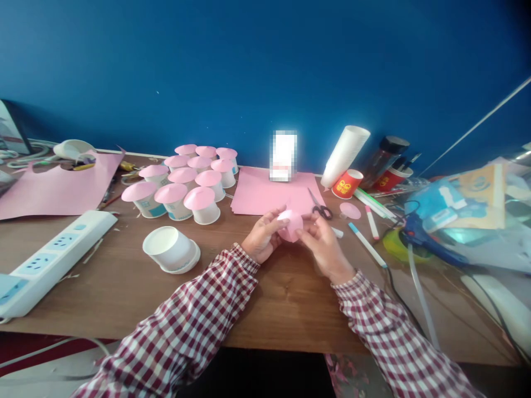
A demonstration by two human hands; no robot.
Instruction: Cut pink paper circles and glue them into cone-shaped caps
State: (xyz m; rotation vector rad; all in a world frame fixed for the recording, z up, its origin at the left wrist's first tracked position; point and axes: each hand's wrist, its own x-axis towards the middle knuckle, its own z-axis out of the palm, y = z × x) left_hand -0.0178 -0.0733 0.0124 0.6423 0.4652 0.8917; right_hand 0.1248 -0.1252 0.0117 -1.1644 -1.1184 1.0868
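Observation:
Between my two hands is a pink paper circle [291,225], held up just above the wooden table. My left hand [264,235] pinches its left edge with the thumb on top. The fingers of my right hand [323,243] are closed on its right edge. Just beyond lie a stack of pink paper sheets [253,190] and dark-handled scissors [322,209]. Another pink paper circle [350,210] rests to the right. At the left stand several paper cups topped with shallow pink paper cones [199,198]. Nearer to me, a white paper cup [166,249] stands tilted with its open mouth up.
A white power strip [58,260] lies at the left, near a cut pink sheet [74,188]. On the right are a leaning stack of cups [346,155], a red cup [347,184], markers [367,245] and a blue glue gun [435,240] with its cord. A blurred-out phone-like panel [283,156] stands against the blue wall.

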